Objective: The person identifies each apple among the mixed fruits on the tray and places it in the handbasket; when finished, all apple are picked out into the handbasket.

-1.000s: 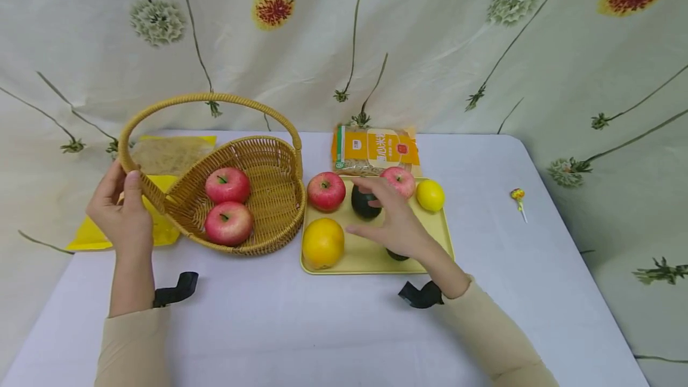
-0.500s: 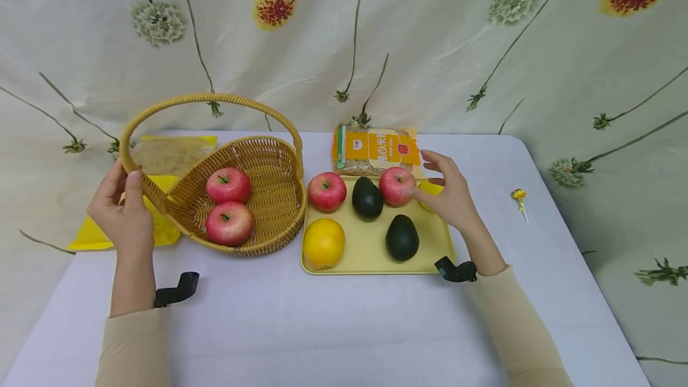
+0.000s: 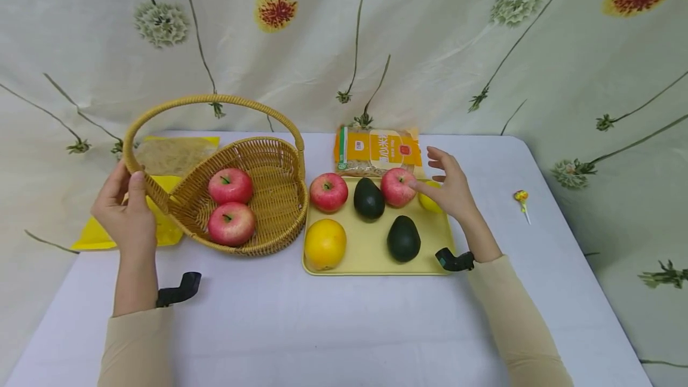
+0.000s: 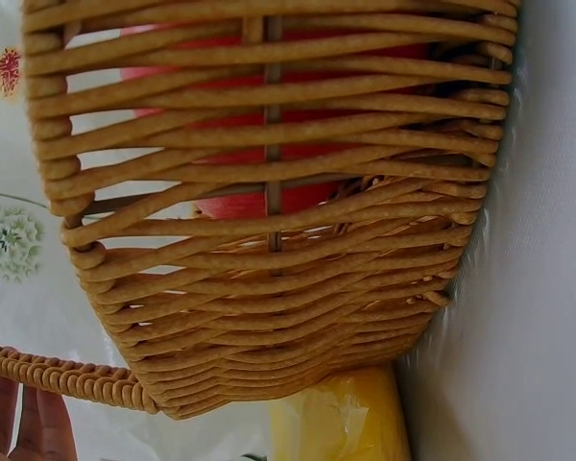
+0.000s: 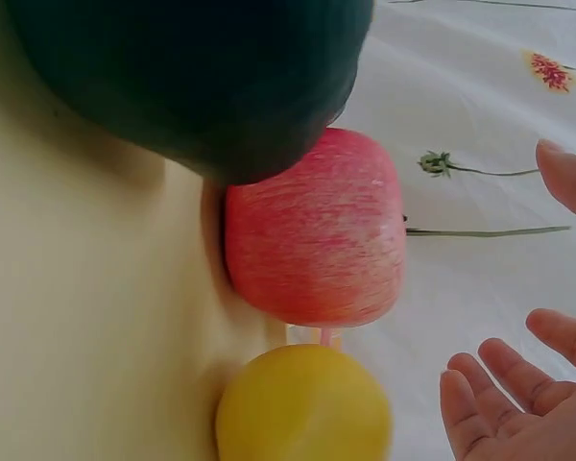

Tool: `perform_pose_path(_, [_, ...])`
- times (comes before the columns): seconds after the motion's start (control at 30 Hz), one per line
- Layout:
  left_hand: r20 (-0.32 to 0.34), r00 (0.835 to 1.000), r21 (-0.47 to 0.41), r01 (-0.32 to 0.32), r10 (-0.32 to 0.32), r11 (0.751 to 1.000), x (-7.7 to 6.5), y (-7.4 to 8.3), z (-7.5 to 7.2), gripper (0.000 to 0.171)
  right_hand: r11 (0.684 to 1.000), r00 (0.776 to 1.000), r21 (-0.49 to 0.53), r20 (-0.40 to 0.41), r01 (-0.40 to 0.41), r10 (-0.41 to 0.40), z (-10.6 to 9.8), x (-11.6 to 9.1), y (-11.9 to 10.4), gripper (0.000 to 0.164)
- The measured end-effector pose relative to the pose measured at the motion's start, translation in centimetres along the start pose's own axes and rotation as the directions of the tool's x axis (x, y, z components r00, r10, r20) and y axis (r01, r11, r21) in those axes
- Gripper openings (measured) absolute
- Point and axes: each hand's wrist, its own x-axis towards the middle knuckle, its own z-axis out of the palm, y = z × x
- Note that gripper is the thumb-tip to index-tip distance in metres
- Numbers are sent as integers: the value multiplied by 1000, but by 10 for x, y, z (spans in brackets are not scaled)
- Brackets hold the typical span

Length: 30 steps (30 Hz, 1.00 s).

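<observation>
Right hand (image 3: 454, 191): fingers spread, empty, near the smooth lemon (image 3: 430, 203) and streaked apple (image 3: 397, 188), right of centre; 1 second ago it overlapped 2 avocados (image 3: 403, 239). Left hand (image 3: 129, 212), at left, grips the wrapped handle (image 3: 215, 99) of the wicker basket (image 3: 275, 202); 2 glossy apples (image 3: 232, 224) lie inside.

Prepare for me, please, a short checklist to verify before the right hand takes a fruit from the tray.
1. Left hand grips the basket handle: ok, at its left end.
2. Basket has room: ok, bare wicker shows beside the two apples.
3. Right hand is free: ok, open and holding nothing.
4. Right hand has a grip on the nearest apple: not ok, the right wrist view shows a gap.
5. That apple is clear of the avocado beside it: cannot tell, they overlap in the right wrist view.
</observation>
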Motion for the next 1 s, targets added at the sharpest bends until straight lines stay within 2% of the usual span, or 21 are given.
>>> perform_pose_path(0.6, [4,1000,4,-8,8,1000,0,-2,-1,28,999,998,-6,46,-45,45,11,2,14,77])
perform_pose_path(0.73, [3,1000,4,-26,26,1000,0,-1,0,28,998,997,-11,61,-57,57,14,1,15,76])
perform_pose_path(1.0, [4,1000,5,-12,12,1000,-1,0,0,28,999,996,-13,82,-43,44,17,-1,16,77])
